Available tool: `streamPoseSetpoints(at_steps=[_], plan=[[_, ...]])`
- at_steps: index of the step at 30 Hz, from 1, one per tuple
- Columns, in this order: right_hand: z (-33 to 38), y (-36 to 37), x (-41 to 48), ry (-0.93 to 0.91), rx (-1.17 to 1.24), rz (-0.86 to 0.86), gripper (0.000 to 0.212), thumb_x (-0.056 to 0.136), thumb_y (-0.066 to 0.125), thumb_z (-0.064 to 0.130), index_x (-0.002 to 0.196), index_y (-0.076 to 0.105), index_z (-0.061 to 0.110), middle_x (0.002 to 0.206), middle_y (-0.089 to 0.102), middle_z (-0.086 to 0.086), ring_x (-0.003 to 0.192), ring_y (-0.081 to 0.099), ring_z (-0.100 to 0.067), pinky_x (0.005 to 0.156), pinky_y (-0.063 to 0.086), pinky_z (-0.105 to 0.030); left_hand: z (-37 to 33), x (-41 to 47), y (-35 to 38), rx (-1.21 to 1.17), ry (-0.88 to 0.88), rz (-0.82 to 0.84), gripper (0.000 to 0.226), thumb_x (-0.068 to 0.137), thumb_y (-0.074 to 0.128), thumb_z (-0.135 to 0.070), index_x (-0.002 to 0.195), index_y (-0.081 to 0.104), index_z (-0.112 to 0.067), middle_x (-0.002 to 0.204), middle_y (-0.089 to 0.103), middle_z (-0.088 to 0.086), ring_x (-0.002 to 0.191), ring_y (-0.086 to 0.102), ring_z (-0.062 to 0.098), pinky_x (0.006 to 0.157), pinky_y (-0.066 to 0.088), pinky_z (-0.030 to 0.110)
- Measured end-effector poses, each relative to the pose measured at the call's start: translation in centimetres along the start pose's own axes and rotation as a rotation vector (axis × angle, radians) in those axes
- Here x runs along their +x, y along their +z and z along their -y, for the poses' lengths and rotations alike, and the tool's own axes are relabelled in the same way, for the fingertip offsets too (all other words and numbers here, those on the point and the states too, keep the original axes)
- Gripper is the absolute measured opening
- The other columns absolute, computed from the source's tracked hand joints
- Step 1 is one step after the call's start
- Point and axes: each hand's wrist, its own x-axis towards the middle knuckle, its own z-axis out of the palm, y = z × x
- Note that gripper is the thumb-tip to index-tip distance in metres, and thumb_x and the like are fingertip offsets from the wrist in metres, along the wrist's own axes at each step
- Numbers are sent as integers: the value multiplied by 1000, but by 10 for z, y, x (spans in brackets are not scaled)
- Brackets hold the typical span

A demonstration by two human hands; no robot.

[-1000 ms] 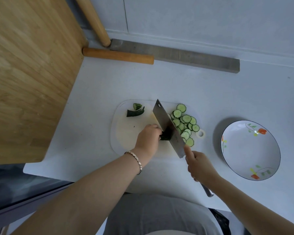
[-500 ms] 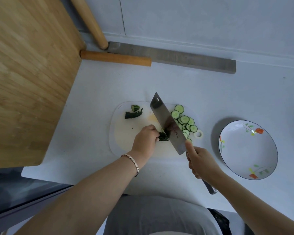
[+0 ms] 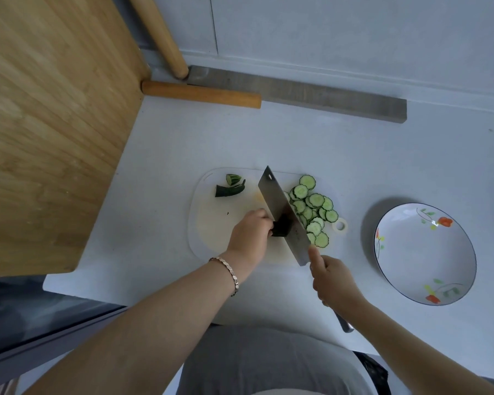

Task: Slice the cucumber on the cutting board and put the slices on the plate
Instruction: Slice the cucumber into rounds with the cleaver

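A white counter [image 3: 297, 143] carries a flowered plate [image 3: 424, 253] on the right, holding no slices, and well to its left a pale cutting board [image 3: 211, 223]. On the board the right hand [image 3: 332, 280] is clenched around the handle of a cleaver [image 3: 283, 212], forefinger stretched toward the blade's rear corner, the blade resting against the short dark cucumber [image 3: 281, 228] stub. The left hand [image 3: 250, 233] pins that stub with curled fingertips; cut slices [image 3: 311, 209] lie heaped just right of the blade, and two end scraps [image 3: 230, 186] sit at the board's far left.
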Motion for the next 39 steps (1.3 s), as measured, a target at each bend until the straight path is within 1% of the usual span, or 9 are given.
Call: streamPoseSetpoints(at_steps=[2,4,7,11,17,24,28,34,39], plan=[[0,7,2,-19,17,-11,47,94,34,51,66,32,14,62,34,-10,57,31,-21,58,29,-33,2,-2,2,-8,12,-6,14,84,51,2,90,64,7,98,58,16,95,51,31,74,49,40],[3,7,4,9,101,4,47,94,36,52,66,33,14,55,33,-5,51,29,-19,52,27,-29,3,-4,1,-24,29,-16,16,86,50,2,94,63,6,99,57,16,96,51,31,75,47,36],[7,-3,1,61,219,43,46,93,38,52,67,31,15,50,27,-1,44,22,-16,45,21,-22,4,-5,0,-41,36,-43,19,87,50,1,101,64,5,101,59,18,96,52,32,76,49,40],[8,-15,-8,45,227,51,46,92,39,52,65,27,16,49,25,1,44,19,-15,45,18,-21,2,-3,-2,-34,36,-62,21,85,51,3,98,67,4,98,62,20,92,54,35,74,52,44],[12,-18,-13,-3,130,48,48,92,37,53,67,33,12,50,31,-1,43,25,-17,45,23,-22,2,-2,-3,-30,35,-69,17,82,53,4,91,68,6,92,64,22,88,57,37,72,53,45],[9,-18,-10,-25,-27,24,52,93,34,55,64,35,12,50,38,-4,48,34,-20,53,31,-27,2,0,-2,2,35,-38,18,80,51,9,89,67,7,91,62,21,89,56,35,71,53,45],[12,-11,-5,18,21,34,51,94,34,53,64,35,12,49,37,-4,43,34,-20,45,32,-23,5,1,-1,15,49,-14,21,79,52,10,92,68,4,92,62,19,90,55,34,72,52,44],[13,11,6,-16,44,-11,48,91,34,56,67,33,15,63,35,-8,58,32,-21,59,30,-33,3,0,-4,-34,8,-20,19,83,51,6,96,65,3,98,62,16,94,54,30,74,48,37],[16,-1,3,-6,109,-3,51,93,35,54,68,40,9,58,42,-8,51,37,-20,49,34,-26,5,-5,-3,-72,8,-63,17,85,54,0,97,66,4,101,61,16,92,55,30,76,49,36]])
